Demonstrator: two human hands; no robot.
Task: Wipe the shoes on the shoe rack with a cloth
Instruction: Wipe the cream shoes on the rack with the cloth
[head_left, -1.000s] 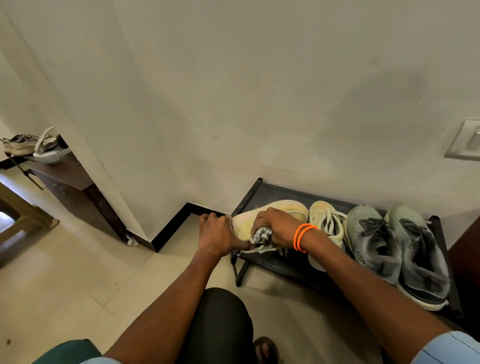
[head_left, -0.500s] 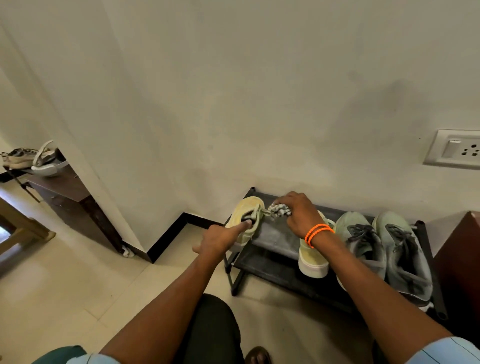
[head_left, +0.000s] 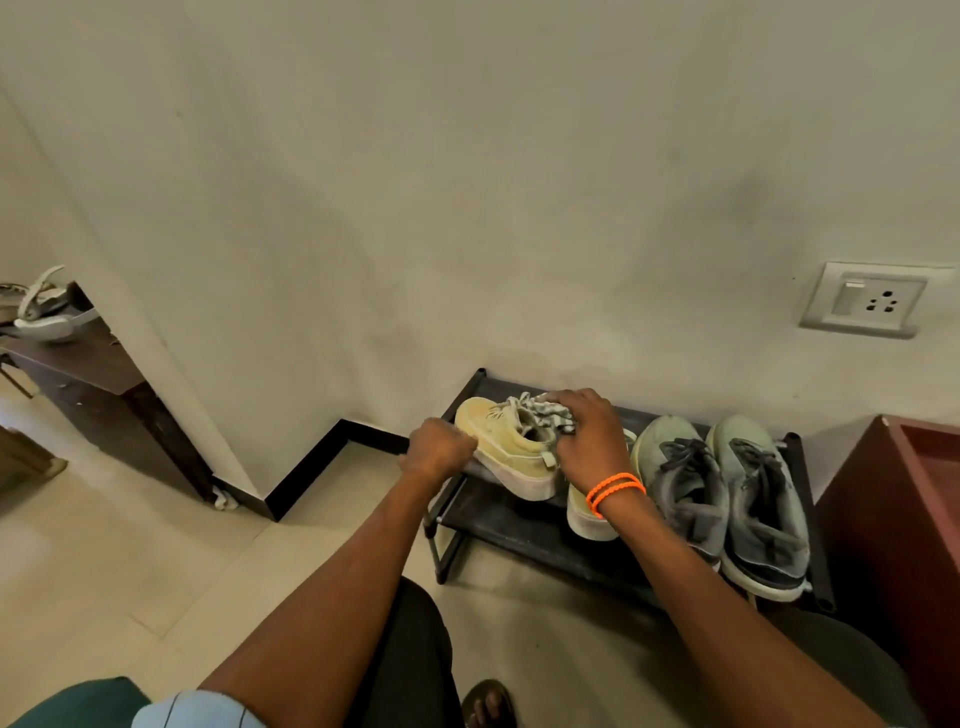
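On the rack (head_left: 498, 519), yellow shoe (head_left: 506, 449) points toe up-left.

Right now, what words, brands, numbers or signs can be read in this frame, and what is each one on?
None can be read.
Yellow shoe: a faint mark on its side, too blurred to read.
Grey shoes: no readable label or logo.
Cloth: striped pattern only, no text.
Wall socket: switch and pin holes, no lettering visible.
Orange bands on the right wrist: plain.
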